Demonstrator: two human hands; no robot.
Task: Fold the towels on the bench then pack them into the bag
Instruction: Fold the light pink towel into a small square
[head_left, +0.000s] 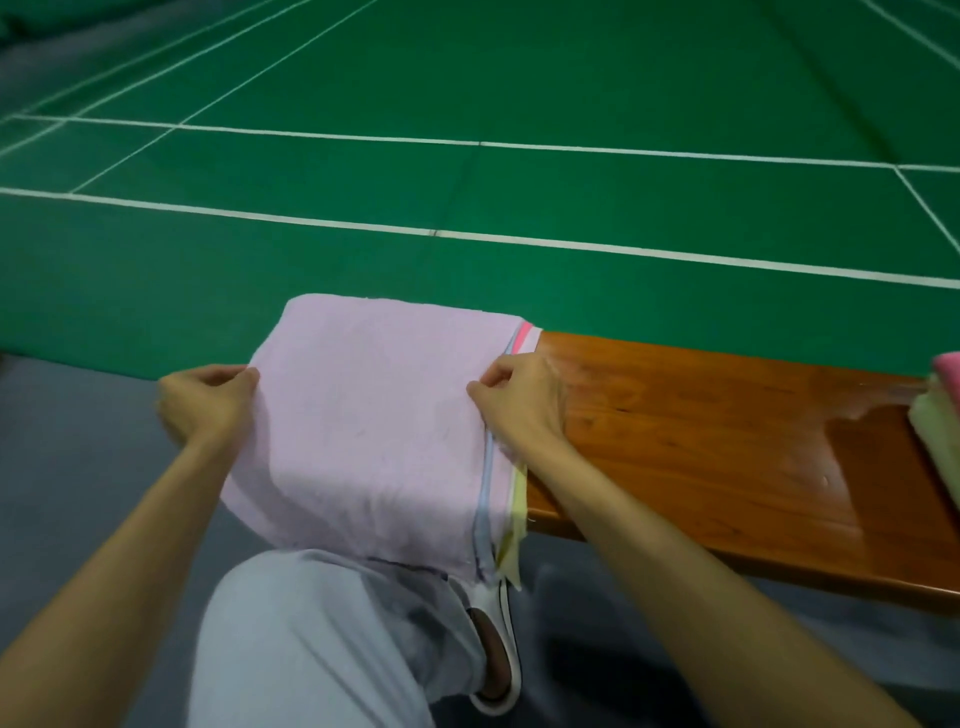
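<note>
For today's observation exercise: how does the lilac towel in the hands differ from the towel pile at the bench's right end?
The left hand and right hand grip the lilac towel at its edges; the towel pile lies untouched. The lilac towel spreads wide, overhanging the left end of the bench; the pile is compact, partly out of frame. Lilac versus pink over pale green. Both lie on the bench.
</note>
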